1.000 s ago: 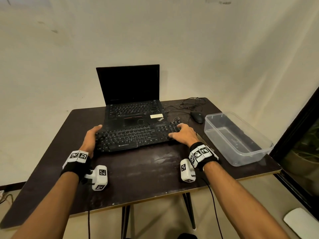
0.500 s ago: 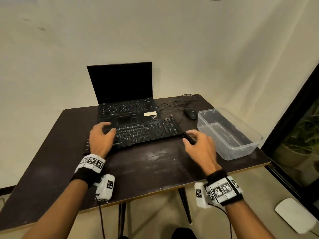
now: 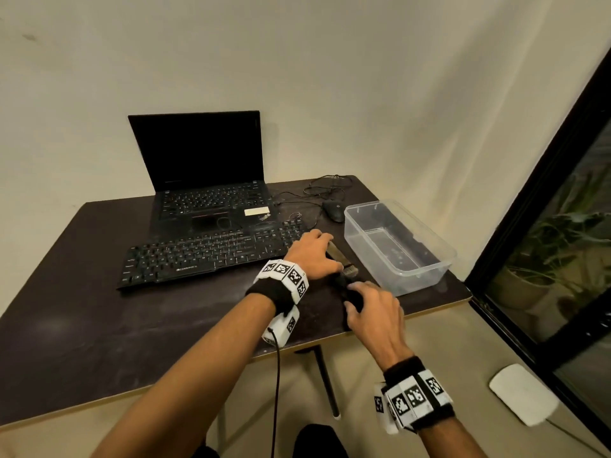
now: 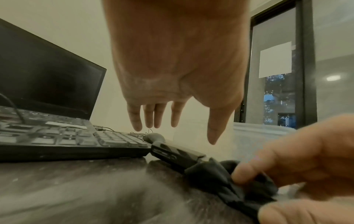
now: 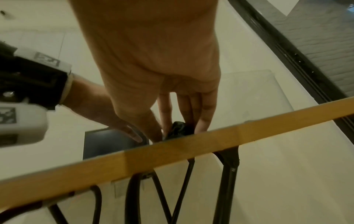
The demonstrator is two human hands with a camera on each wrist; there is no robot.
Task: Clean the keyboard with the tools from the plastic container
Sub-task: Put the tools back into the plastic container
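Two hands meet over the tools just right of the keyboard's (image 3: 211, 252) end. The right hand's (image 3: 377, 312) fingers (image 4: 247, 174) pinch a dark, crumpled cloth (image 4: 226, 177) against the thumb, gripping it at the counter's (image 3: 99, 325) near edge; the right wrist view shows the same dark bundle held between thumb and fingertips just above the wooden edge band. The left hand (image 3: 314, 256) hangs above with straight, spread fingers (image 4: 153, 116), holding nothing, poised over a brush (image 4: 176, 154) that lies flat on the counter beside the keyboard's right end. One end of the brush lies under the cloth.

The step in hand looks like picking up the tools, so a clean separation matters. I would lift the cloth straight up and away first, so it does not drag the brush off the counter's edge, which is near. The left hand should then come down on the brush's handle rather than its bristle end; which end is which is not clear from these views, so check before closing. Keep the wrist clear of the keyboard so no keys are pressed or shoved.

The keyboard itself lies across the counter in front of the open laptop (image 3: 205, 180), with the clear plastic container (image 3: 426, 276) well to its right and a mouse (image 3: 334, 211) behind. Thin cables lie near the keyboard's far right corner; I would steer the brush clear of them.
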